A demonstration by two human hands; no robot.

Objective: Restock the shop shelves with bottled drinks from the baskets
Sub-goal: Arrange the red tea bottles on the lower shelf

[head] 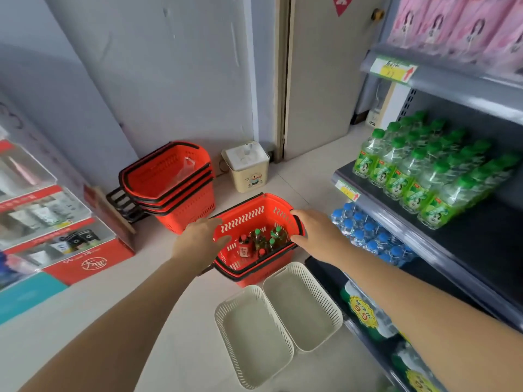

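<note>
Looking down on a red basket [249,219] on the floor, nested in a second one of the same kind. Inside it, toward its right half, a handful of small bottles [264,240], upright, caps up, some green and some red.

At the basket's left rim, the left hand [198,241], fingers fairly straight, thumb spread toward the wall, holding nothing. Touching the rim or just short of it: hard to say. At the basket's right rim, the right hand [314,229], fingers and thumb spread either side of the black handle there, not curled round it, so also empty by the look.

Basket dead ahead and between the two hands, one to each side, about equally near. Bottles slightly nearer the right hand, long axes vertical, so probably best taken from above by the neck, or lifted basket and all with both hands. Judged as the start of a pick-up, no bottle yet out.

Right of the basket, shelves [481,244] carrying green-capped bottles [424,168] and, lower and nearest the basket, blue-capped bottles [368,233]. Just this side of the basket, two white baskets [252,335]. Beyond it to the left, a stack of red baskets [175,176].
</note>
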